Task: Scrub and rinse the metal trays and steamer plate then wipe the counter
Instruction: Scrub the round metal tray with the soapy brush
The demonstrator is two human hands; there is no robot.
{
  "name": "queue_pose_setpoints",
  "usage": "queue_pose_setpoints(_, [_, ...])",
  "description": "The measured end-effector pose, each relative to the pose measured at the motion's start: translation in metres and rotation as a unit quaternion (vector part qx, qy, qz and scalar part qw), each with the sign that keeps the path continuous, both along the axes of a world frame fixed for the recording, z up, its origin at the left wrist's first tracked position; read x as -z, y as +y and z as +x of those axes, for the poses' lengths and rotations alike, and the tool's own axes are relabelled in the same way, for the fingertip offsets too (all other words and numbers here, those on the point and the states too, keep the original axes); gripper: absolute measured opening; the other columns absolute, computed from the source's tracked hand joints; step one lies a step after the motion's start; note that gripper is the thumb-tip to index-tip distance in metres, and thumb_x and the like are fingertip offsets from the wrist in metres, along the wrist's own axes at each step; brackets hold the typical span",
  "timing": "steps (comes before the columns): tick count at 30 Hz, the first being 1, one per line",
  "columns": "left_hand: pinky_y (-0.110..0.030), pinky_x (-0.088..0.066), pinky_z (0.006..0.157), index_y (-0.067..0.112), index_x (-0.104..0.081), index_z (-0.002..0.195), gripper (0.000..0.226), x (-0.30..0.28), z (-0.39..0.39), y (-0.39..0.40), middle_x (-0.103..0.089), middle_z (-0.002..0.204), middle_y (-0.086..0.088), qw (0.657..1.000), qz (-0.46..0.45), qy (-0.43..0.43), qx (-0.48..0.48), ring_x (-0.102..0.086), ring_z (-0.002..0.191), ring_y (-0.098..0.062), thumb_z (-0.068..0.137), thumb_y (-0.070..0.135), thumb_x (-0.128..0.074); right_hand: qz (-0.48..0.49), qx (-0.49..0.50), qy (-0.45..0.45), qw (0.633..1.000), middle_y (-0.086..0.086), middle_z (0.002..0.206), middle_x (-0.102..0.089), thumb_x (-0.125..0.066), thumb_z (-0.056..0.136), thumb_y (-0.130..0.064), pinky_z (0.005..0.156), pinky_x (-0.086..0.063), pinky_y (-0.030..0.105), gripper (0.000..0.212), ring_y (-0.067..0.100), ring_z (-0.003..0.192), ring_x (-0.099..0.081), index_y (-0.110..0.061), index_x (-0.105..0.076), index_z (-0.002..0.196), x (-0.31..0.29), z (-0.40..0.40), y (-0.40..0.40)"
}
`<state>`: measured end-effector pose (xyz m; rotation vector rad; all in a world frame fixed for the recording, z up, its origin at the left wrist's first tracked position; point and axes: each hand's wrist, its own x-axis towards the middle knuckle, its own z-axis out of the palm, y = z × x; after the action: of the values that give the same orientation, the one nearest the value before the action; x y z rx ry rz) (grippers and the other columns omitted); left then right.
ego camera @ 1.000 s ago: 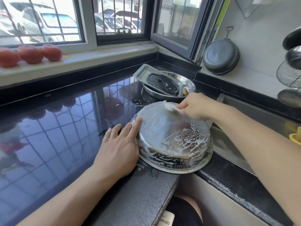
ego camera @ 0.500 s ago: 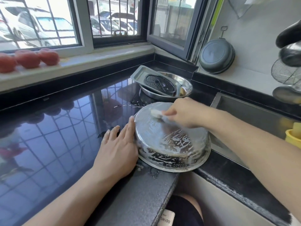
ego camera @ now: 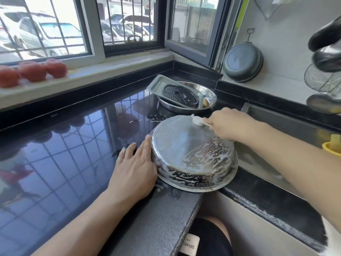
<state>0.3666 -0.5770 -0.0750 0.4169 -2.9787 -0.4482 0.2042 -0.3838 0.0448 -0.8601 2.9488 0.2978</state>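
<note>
round tray: upturned round metal tray (ego camera: pixel 191 154), bottom up, on the black counter (ego camera: pixel 60 163) at its front edge, just left of the sink (ego camera: pixel 287 121); rim flares out at the counter, side wall and right half of the base streaked with white suds, left half smooth and shiny
left hand: left hand (ego camera: pixel 133 170) flat on the counter, fingers straight and together, index finger and thumb side pressed against the tray's left wall; holds nothing
right hand: right hand (ego camera: pixel 227 124) over the far right part of the tray base, fingers curled round a small white scrubbing pad (ego camera: pixel 197 120); pad tip touches the base near its far edge
other trays: behind the round tray, apart from it, a rectangular metal tray (ego camera: pixel 156 85) lies tilted in a shallow round steel basin (ego camera: pixel 209 100); a dark perforated round steamer plate (ego camera: pixel 180 94) sits in the rectangular tray
counter: glossy black stone, mirrors the window bars; soap flecks between the two tray groups; speckled grey front edge
windowsill: three red tomatoes (ego camera: pixel 33 72), blurred
wall: dark round pan (ego camera: pixel 242 61) leaning at the backsplash; wire strainer (ego camera: pixel 321 79) hanging far right
sink side: yellow container (ego camera: pixel 332 147) at the right edge
</note>
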Motion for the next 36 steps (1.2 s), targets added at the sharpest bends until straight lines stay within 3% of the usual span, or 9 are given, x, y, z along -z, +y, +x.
queue_pose_setpoints(5, [-0.043,-0.009,0.129,0.020,0.012,0.165,0.070,0.001,-0.002,0.001,-0.011,0.173,0.008,1.000,-0.003,0.003,-0.001,-0.009,0.158,-0.027,0.103,0.023,-0.021,0.007,-0.108,-0.095,0.990,0.006,0.112,-0.065,-0.036,0.107,-0.031,0.076,-0.049,0.032,0.043,0.023,0.082,-0.061,-0.046,-0.047,0.146,0.011,0.043,-0.003])
queue_pose_setpoints(9, [-0.044,-0.008,0.128,0.020,0.009,0.165,0.070,0.001,-0.001,0.001,-0.012,0.173,0.009,1.000,0.007,0.004,-0.003,-0.009,0.158,-0.027,0.103,0.026,-0.022,0.005,0.017,-0.015,1.000,0.010,0.108,-0.062,-0.044,0.100,-0.021,0.081,-0.057,0.040,0.043,0.029,0.087,-0.063,-0.040,-0.059,0.136,0.005,-0.004,0.017])
queue_pose_setpoints(12, [-0.044,-0.008,0.128,0.021,0.009,0.165,0.069,0.001,-0.002,0.001,-0.011,0.173,0.009,1.000,0.008,0.005,-0.002,-0.010,0.158,-0.027,0.103,0.026,-0.021,-0.009,-0.017,-0.076,0.997,0.002,0.093,-0.058,-0.044,0.100,-0.020,0.068,-0.049,0.031,0.047,0.020,0.073,-0.058,-0.046,-0.059,0.136,0.009,0.013,0.010])
queue_pose_setpoints(18, [-0.043,-0.009,0.128,0.021,0.008,0.165,0.069,0.002,-0.002,0.000,-0.013,0.173,0.008,1.000,0.004,0.008,-0.002,-0.011,0.158,-0.027,0.103,0.027,-0.019,-0.025,0.036,-0.043,0.998,0.008,0.110,-0.064,-0.048,0.096,-0.019,0.068,-0.048,0.029,0.049,0.028,0.089,-0.063,-0.047,-0.060,0.134,0.004,-0.008,0.014])
queue_pose_setpoints(22, [-0.043,-0.009,0.128,0.021,0.008,0.165,0.069,0.004,-0.003,-0.001,-0.013,0.173,0.008,1.000,0.005,0.013,0.001,-0.011,0.157,-0.027,0.102,0.027,-0.019,-0.048,-0.060,-0.139,0.987,-0.009,0.082,-0.056,-0.048,0.101,-0.020,0.054,-0.038,0.019,0.045,0.002,0.060,-0.043,-0.043,-0.058,0.138,0.011,0.041,0.002])
queue_pose_setpoints(24, [-0.043,-0.009,0.128,0.022,0.007,0.166,0.069,0.003,-0.003,-0.001,-0.014,0.173,0.008,1.000,0.009,0.014,-0.001,-0.011,0.157,-0.027,0.103,0.025,-0.021,-0.050,-0.086,-0.109,0.989,-0.001,0.092,-0.062,-0.048,0.101,-0.021,0.066,-0.041,0.022,0.045,0.004,0.061,-0.044,-0.044,-0.058,0.138,0.016,0.043,0.006])
queue_pose_setpoints(28, [-0.044,-0.009,0.128,0.021,0.007,0.166,0.069,0.002,-0.002,0.001,-0.016,0.173,0.007,1.000,0.008,0.007,-0.003,-0.012,0.158,-0.028,0.103,0.025,-0.022,-0.007,0.057,-0.003,0.998,0.011,0.101,-0.059,-0.044,0.099,-0.022,0.071,-0.050,0.032,0.041,0.023,0.071,-0.053,-0.030,-0.061,0.135,0.000,0.016,0.025])
queue_pose_setpoints(32, [-0.044,-0.009,0.128,0.020,0.008,0.165,0.068,0.002,-0.002,0.001,-0.015,0.173,0.006,1.000,0.004,0.005,-0.005,-0.012,0.158,-0.028,0.104,0.027,-0.021,-0.042,-0.103,-0.114,0.987,0.001,0.117,-0.068,-0.045,0.104,-0.027,0.076,-0.051,0.027,0.041,0.014,0.085,-0.062,-0.043,-0.056,0.140,0.016,0.074,0.004])
queue_pose_setpoints(36, [-0.044,-0.008,0.128,0.020,0.009,0.165,0.069,0.002,0.000,0.001,-0.014,0.173,0.006,1.000,0.002,-0.002,0.000,-0.011,0.158,-0.028,0.101,0.031,-0.016,-0.012,0.011,0.001,1.000,0.003,0.092,-0.058,-0.045,0.098,-0.026,0.073,-0.054,0.036,0.040,0.023,0.076,-0.060,-0.034,-0.061,0.135,0.007,0.036,0.019])
